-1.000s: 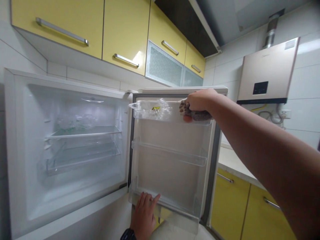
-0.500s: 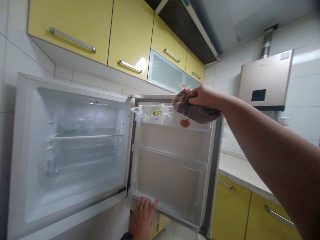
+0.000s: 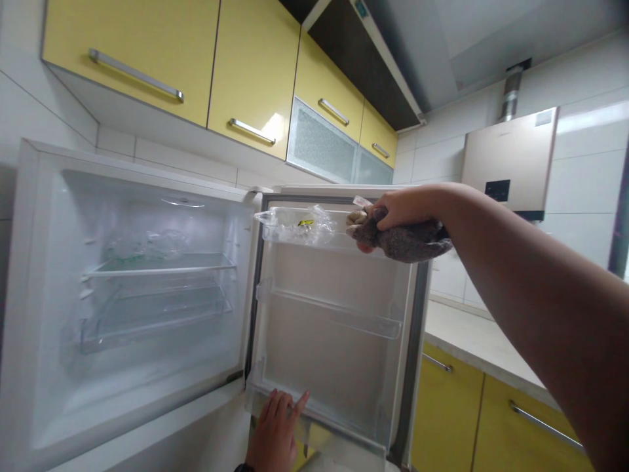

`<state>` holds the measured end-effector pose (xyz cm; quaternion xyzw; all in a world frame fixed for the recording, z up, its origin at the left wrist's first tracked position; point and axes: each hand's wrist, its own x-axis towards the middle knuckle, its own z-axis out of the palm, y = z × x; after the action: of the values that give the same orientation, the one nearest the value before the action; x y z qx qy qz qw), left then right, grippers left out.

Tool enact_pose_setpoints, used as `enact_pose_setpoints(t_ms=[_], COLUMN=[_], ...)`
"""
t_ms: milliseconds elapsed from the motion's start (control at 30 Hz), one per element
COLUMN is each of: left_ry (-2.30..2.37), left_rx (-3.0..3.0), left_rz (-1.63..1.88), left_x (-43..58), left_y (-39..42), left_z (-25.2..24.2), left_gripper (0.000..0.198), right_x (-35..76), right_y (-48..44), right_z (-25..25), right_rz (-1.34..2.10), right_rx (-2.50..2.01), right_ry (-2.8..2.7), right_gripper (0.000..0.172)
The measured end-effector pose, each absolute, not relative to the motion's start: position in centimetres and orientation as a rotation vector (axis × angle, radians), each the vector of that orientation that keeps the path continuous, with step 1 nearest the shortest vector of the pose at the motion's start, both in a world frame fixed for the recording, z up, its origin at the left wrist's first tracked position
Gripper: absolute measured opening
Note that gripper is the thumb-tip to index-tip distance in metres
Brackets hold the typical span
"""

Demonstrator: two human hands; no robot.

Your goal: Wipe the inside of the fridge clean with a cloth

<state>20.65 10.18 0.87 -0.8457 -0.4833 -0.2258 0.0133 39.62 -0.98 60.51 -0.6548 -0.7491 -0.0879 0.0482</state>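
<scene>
My right hand (image 3: 393,208) is closed round a bunched grey-brown cloth (image 3: 415,242) at the top bin (image 3: 275,231) of the open fridge door. A pale tag-like end of the cloth sticks up by my fingers. Just below the cloth a reddish-brown round thing (image 3: 364,247), perhaps an egg, is partly covered. Crumpled clear plastic (image 3: 319,226) with a yellow mark lies in the same bin, to the left. My left hand (image 3: 275,426) rests on the front edge of the lowest door bin (image 3: 348,436), its fingers stretched out and the index apart.
Left of the door, the fridge compartment (image 3: 157,387) has a glass shelf (image 3: 162,263) with plastic bags (image 3: 167,242) and a clear drawer (image 3: 157,321). A middle bin (image 3: 334,313) crosses the door. Yellow cabinets (image 3: 255,72) hang above; a counter (image 3: 476,331) and water heater (image 3: 508,164) stand right.
My right hand has moved down and slightly right with the cloth, which now covers part of the reddish-brown thing. My left hand stays at the bottom bin. The view has shifted slightly.
</scene>
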Motion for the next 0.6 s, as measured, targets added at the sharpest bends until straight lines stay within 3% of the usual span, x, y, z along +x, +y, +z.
enact_pose_setpoints(t_ms=[67,133,267,333,467,600], left_ry=[-1.528,-1.558,-1.598,-1.606,-1.606,-1.593], left_rx=[-2.633,-2.639,-2.644,-2.647,-2.66,-2.657], left_rz=[-0.694,-0.666,-0.635,-0.63,-0.635,-0.648], left_x=[20.7,20.8,21.0,21.1,21.2,21.2], left_y=[10.0,9.7,9.2,9.0,8.7,9.0], left_z=[0.9,1.2,2.1,2.8,3.4,2.8], left_gripper=[0.11,0.108,0.108,0.108,0.108,0.11], right_x=[40.5,41.4,41.8,41.3,39.9,39.5], right_y=[-0.9,-0.7,-0.3,-0.2,1.1,4.4], right_z=[60.5,60.4,60.0,59.7,59.3,59.0], right_rz=[-0.037,-0.071,-0.728,-1.006,-1.354,-1.52], right_rx=[-2.054,-2.094,-2.19,-2.178,-2.027,-1.782], right_ry=[-2.304,-2.246,-2.092,-2.003,-1.947,-2.116], right_gripper=[0.036,0.037,0.024,0.025,0.036,0.029])
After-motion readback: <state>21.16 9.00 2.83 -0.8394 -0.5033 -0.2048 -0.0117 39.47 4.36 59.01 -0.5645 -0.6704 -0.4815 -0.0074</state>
